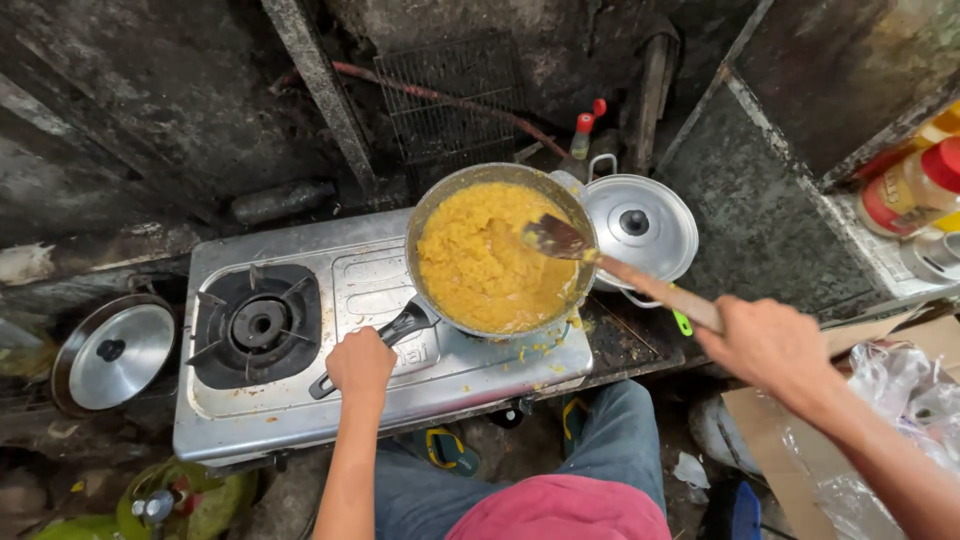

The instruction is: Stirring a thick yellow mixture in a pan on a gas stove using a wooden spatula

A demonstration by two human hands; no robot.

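Pan [497,250] is seated on the right burner of a two-burner steel stove [300,400], filled almost to the rim with a yellow mash [485,262].

Left hand [360,365] is closed around the pan's black handle [395,332], near its outer end; the handle runs down-left over the stove top.

Right hand [770,345] is closed around the end of a wooden spatula [620,270]. The shaft is angled up-left across the pan's right rim; the blade is held at the right side of the pan, on or just above the mash, contact not clear. Bits of mash are stuck to the blade.

Left burner [258,322] is uncovered, nothing on it. Yellow spatter is seen on the stove top below the pan.

A lidded steel pot [640,225] is placed just right of the pan, behind the spatula shaft. A separate round lid [115,352] is lying left of the stove. A red-capped bottle [583,130] is standing behind the pan by the wall. More bottles [915,185] are seen on a ledge at far right. Plastic bags [900,400] are under the right forearm.
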